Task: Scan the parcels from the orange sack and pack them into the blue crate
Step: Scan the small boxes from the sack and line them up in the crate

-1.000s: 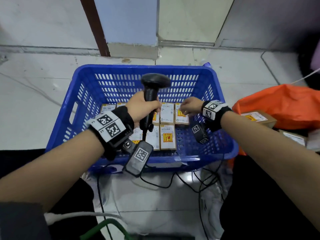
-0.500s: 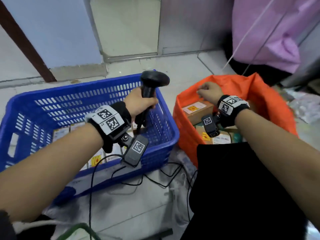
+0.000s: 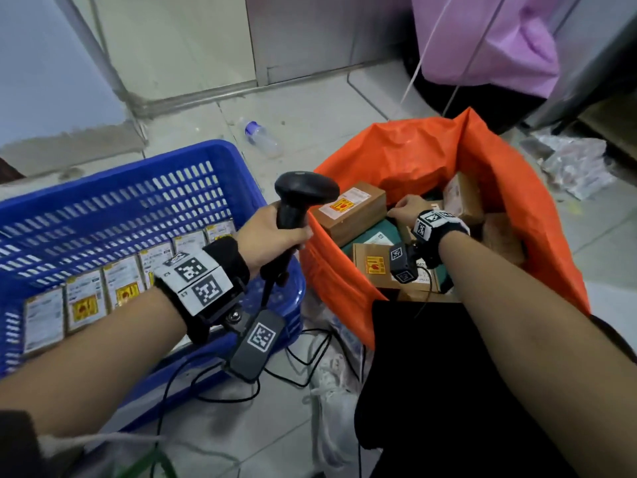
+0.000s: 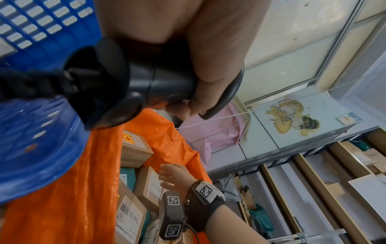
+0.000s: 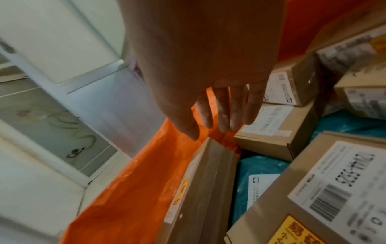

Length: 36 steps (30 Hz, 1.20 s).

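My left hand point(image 3: 272, 232) grips the handle of a black barcode scanner point(image 3: 300, 198), held upright between the blue crate point(image 3: 144, 188) and the orange sack point(image 3: 413, 157). The scanner point(image 4: 117, 85) fills the left wrist view. A row of labelled cardboard parcels point(image 3: 120, 288) stands along the crate's floor. My right hand point(image 3: 405, 207) is inside the sack, fingers straight and spread point(image 5: 221, 109), just above the end of a long brown parcel point(image 3: 351, 210) point(image 5: 200, 189). It holds nothing. More brown boxes point(image 5: 277, 132) and a teal bag point(image 5: 261, 168) lie in the sack.
A plastic bottle point(image 3: 262, 138) lies on the tiled floor behind the crate. A pink bag point(image 3: 489, 46) hangs at the back right. Black cables point(image 3: 310, 357) trail on the floor in front of the crate. A black garment point(image 3: 431, 391) covers my lap below the sack.
My right hand left the crate, swung right and reached down into the sack toward the long brown parcel. The view turned right with it. My left hand kept hold of the scanner.
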Each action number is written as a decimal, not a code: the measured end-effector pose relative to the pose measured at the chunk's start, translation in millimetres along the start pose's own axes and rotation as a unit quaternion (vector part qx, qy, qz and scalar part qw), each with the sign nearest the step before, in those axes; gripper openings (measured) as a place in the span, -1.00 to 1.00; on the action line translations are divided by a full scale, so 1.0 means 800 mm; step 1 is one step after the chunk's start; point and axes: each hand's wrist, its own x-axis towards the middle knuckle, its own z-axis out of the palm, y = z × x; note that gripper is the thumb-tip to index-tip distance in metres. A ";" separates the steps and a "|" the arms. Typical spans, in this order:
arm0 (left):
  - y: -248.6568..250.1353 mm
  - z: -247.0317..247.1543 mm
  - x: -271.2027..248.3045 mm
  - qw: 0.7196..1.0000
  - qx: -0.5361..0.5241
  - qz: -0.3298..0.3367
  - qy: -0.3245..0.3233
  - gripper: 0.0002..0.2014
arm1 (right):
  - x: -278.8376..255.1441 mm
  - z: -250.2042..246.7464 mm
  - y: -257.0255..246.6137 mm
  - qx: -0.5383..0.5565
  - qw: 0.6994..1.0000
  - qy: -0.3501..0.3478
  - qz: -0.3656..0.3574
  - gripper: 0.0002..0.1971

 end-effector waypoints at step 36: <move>-0.023 0.000 0.022 0.998 -0.039 -0.038 -0.045 -0.93 | 0.065 -0.024 0.089 -0.088 0.964 0.156 0.197 -0.15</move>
